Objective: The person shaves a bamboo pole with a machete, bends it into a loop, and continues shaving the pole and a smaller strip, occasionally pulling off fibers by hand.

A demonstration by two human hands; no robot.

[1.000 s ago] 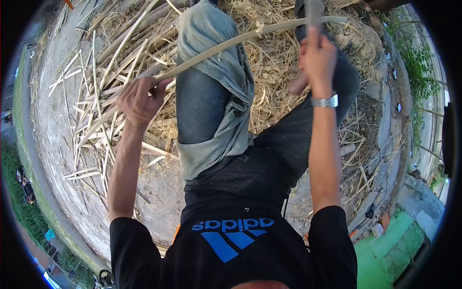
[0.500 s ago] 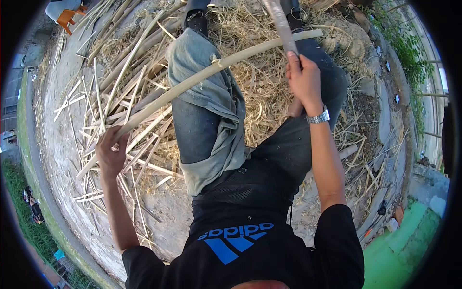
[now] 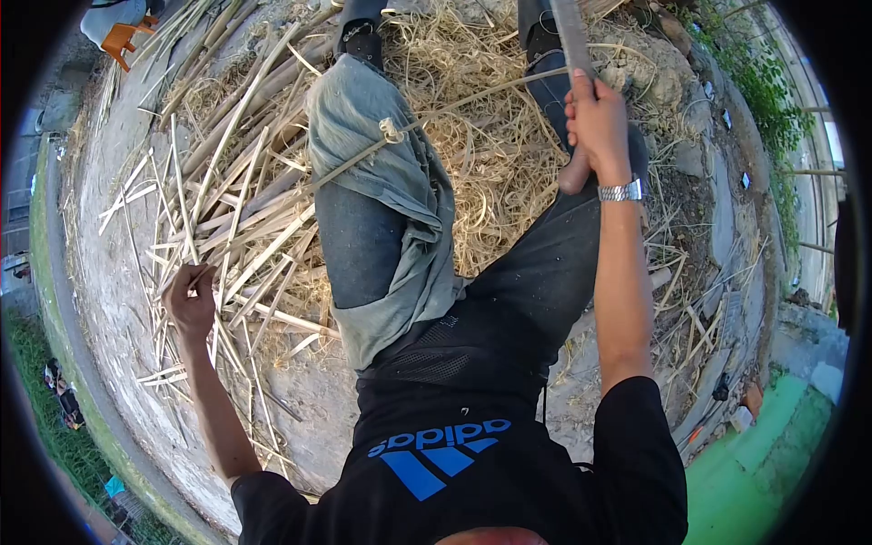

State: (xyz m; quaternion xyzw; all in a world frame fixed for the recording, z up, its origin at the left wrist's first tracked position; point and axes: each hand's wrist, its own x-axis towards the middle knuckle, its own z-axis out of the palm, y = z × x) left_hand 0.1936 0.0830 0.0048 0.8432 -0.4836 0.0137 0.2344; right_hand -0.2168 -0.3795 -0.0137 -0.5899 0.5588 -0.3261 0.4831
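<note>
A bamboo strip point(image 3: 350, 163) crosses above my legs, its narrow edge towards me and a pale knot part way along. My left hand point(image 3: 191, 300) is closed in a pinch at the strip's lower left end, which blends with the loose strips behind it. On the other side, my right hand point(image 3: 599, 123) grips a machete point(image 3: 570, 36) by its handle. The rounded handle butt sticks out below my fist, and the blade points away, past the strip's far end. A grey-green cloth point(image 3: 363, 118) is wrapped over my left leg, beneath the strip.
Pale shavings point(image 3: 486, 173) cover the ground between my legs. Split bamboo pieces point(image 3: 241, 182) lie in a pile to the left. An orange chair point(image 3: 127, 38) stands at the upper left, and green plants point(image 3: 763, 82) grow along the right.
The bamboo strip has turned from its broad face to its narrow edge. My left hand has dropped slightly down and left. My right hand has shifted right and up with the machete.
</note>
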